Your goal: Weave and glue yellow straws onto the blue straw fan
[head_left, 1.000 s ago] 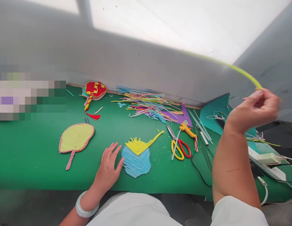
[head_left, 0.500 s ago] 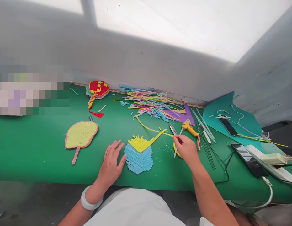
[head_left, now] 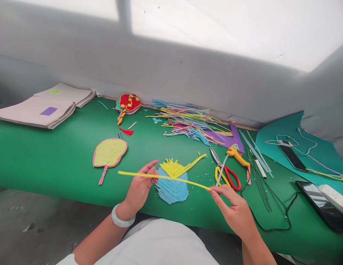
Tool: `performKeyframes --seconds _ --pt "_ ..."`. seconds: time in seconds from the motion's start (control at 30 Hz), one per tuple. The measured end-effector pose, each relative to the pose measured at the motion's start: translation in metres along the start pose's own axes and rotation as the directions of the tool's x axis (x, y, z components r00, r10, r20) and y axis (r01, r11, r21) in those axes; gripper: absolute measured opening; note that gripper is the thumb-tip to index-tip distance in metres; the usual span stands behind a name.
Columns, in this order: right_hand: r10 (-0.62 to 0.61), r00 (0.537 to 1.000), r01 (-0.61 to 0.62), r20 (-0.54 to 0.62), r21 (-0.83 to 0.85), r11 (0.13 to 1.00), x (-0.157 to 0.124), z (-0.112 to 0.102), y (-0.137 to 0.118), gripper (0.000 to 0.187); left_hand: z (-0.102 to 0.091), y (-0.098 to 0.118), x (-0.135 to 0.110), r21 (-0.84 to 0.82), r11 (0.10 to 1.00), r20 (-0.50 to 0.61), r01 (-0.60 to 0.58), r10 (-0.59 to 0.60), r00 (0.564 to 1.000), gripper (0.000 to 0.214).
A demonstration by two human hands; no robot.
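Observation:
My right hand (head_left: pixel 229 204) pinches one end of a long yellow pipe cleaner (head_left: pixel 193 183). The stem stretches leftward above a blue fan-shaped piece (head_left: pixel 171 193) of pipe cleaners laid side by side. Yellow pipe cleaners (head_left: pixel 172 167) form a V at that piece's top, with longer ends sticking out to the right. My left hand (head_left: pixel 142 187) is at the piece's left edge, fingers apart, and the held stem crosses in front of them. Whether those fingers touch the stem is hard to see. To the left lies a yellow fan with pink rim (head_left: pixel 109 154).
Scissors (head_left: pixel 223 171) and a yellow glue gun (head_left: pixel 237 156) lie at the right, beside green wires (head_left: pixel 261 184). Behind is a heap of coloured pipe cleaners (head_left: pixel 185 119). A red fan (head_left: pixel 128 103), an open book (head_left: pixel 35 110) and a phone (head_left: pixel 317 202) also rest on the green table.
My right hand has drawn the yellow pipe cleaner toward me and lower, across the blue piece. My left hand has lifted and turned beside the stem. The view has shifted left.

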State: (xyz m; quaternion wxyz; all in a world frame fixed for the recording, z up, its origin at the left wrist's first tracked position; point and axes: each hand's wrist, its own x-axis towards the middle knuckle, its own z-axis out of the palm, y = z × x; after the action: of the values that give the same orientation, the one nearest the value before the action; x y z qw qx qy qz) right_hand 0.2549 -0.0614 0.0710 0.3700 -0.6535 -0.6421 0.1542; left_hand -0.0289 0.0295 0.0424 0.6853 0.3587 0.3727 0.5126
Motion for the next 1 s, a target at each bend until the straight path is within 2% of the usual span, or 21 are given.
performKeyframes --seconds 0.1,0.17,0.3,0.4,0.5,0.57,0.6,0.67,0.73,0.83,0.9,0.97,1.0 --pt "-0.035 0.998 0.038 0.046 -0.056 0.998 0.000 0.003 0.008 0.027 -0.003 -0.001 -0.002 -0.040 0.999 -0.034 -0.020 0.019 0.999 0.036" --pt "-0.033 0.999 0.036 0.034 -0.103 0.994 0.002 0.005 0.013 0.030 -0.005 -0.001 -0.005 -0.048 0.999 -0.028 -0.007 0.006 1.000 0.030" --pt "-0.025 1.000 0.023 -0.008 -0.208 0.978 0.006 0.009 0.027 0.037 -0.008 -0.003 -0.013 -0.043 0.999 -0.006 0.022 -0.022 1.000 0.035" --pt "-0.061 0.998 0.058 -0.004 -0.282 0.958 0.008 0.011 0.037 0.042 -0.010 -0.003 -0.014 -0.037 0.999 -0.014 0.023 -0.024 1.000 0.036" --pt "-0.161 0.978 0.089 -0.129 -0.441 0.893 0.011 0.017 0.031 0.043 -0.009 -0.004 -0.013 -0.038 0.997 -0.017 0.060 -0.061 0.998 0.044" --pt "-0.268 0.938 0.129 -0.218 -0.499 0.857 0.013 0.028 0.014 0.041 -0.006 -0.006 -0.013 -0.049 0.993 0.003 0.109 -0.109 0.994 0.046" --pt "-0.334 0.916 0.198 -0.221 -0.476 0.857 0.013 0.035 0.004 0.038 -0.003 -0.007 -0.013 -0.054 0.989 0.015 0.136 -0.135 0.991 0.047" --pt "-0.430 0.896 0.366 -0.113 -0.363 0.857 0.013 0.053 -0.018 0.033 0.001 -0.010 -0.016 -0.056 0.981 0.045 0.187 -0.185 0.982 0.047" --pt "-0.478 0.877 0.456 -0.042 -0.240 0.857 0.011 0.073 -0.035 0.026 0.005 -0.012 -0.019 -0.046 0.972 0.072 0.231 -0.227 0.971 0.046" --pt "-0.470 0.882 0.464 -0.021 -0.129 0.876 0.008 0.095 -0.044 0.013 0.007 -0.014 -0.021 -0.025 0.966 0.101 0.257 -0.254 0.962 0.046" --pt "-0.437 0.899 0.434 -0.010 -0.099 0.895 0.007 0.102 -0.042 0.015 0.005 -0.016 -0.020 0.006 0.968 0.098 0.252 -0.252 0.963 0.048" --pt "-0.390 0.921 0.388 0.001 -0.097 0.916 0.007 0.103 -0.036 0.016 0.000 -0.018 -0.018 0.071 0.978 0.047 0.194 -0.197 0.979 0.053" --pt "-0.362 0.932 0.359 -0.005 -0.107 0.927 0.007 0.103 -0.033 0.016 -0.002 -0.020 -0.016 0.125 0.983 -0.003 0.134 -0.134 0.991 0.056"
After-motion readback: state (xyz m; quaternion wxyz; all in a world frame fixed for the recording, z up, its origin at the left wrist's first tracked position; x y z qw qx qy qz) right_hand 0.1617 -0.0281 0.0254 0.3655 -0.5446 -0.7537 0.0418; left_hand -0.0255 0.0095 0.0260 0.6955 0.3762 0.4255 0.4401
